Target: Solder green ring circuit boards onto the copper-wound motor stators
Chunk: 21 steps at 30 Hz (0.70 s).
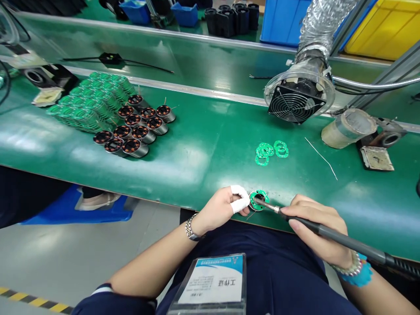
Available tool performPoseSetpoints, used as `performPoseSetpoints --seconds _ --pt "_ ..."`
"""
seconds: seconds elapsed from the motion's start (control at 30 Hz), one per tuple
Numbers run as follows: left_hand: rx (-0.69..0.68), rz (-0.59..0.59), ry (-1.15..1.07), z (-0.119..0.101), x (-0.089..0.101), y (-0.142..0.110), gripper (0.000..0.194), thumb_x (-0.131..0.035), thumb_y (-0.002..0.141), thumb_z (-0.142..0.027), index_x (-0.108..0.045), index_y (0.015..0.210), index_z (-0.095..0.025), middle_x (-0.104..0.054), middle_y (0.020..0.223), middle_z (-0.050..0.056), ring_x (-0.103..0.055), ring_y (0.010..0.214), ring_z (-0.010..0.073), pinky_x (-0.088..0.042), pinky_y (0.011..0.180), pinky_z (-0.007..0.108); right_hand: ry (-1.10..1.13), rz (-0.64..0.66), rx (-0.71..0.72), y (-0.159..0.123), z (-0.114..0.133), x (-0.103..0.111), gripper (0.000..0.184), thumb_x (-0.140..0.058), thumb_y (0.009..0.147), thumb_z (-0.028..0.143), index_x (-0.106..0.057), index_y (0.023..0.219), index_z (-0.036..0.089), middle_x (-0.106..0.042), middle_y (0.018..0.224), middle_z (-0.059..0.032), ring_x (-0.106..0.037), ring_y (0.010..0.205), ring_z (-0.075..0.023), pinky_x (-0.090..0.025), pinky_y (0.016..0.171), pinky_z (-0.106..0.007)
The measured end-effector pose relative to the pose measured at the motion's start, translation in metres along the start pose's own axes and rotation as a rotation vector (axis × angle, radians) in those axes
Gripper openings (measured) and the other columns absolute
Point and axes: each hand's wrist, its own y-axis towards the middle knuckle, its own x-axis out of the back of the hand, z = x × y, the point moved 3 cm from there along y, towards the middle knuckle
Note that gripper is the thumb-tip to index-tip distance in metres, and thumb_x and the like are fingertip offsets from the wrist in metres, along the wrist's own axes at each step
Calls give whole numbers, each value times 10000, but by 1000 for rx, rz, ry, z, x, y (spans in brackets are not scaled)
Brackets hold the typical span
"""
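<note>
The only writing large enough to read is on the badge (211, 284) at the person's waist: 工作证, in dark characters. Smaller lines on it, including the white print along its blue band (234, 264), are too fine to make out. The left hand (218, 210) (white covers on thumb and finger) pinches the left edge of a round metal part topped by a green ring (265, 197), near the front edge of the green table (203, 166). The right hand (326, 214) is closed around a soldering iron (344, 239), its tip over the ring's middle. Loose green rings (264, 151) lie beyond.
</note>
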Motion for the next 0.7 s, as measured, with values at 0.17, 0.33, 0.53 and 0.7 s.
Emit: performPoseSetpoints --seconds 0.17,0.33,0.53,0.7 --pt "3 -2 21 0 0 0 94 -586 760 -220 -552 752 -133 -630 626 7 -608 593 107 -479 626 247 3 32 -17 1 -2 -2 211 -533 792 115 -658 943 191 -626 680 -35 -564 614 -147 -470 545 -277" --pt "-4 -5 25 -1 0 2 81 -580 756 -203 -549 741 -129 -625 624 8 -606 590 105 -483 623 244 7 51 -16 2 -2 -4 225 -535 788 108 -654 958 194 -619 676 -33 -555 605 -143 -464 540 -277" --pt "2 -13 19 0 1 0 84 -587 754 -204 -550 737 -130 -625 615 6 -609 581 104 -487 614 243 -22 12 14 1 1 0 200 -528 814 151 -639 973 201 -638 688 -43 -591 609 -155 -494 544 -282" --pt "-7 -18 1 1 -1 1 107 -603 749 -224 -549 746 -132 -629 628 10 -611 588 108 -499 611 247 -106 72 40 9 -17 -6 260 -529 838 145 -537 1084 229 -662 920 -59 -638 849 -174 -534 742 -305"
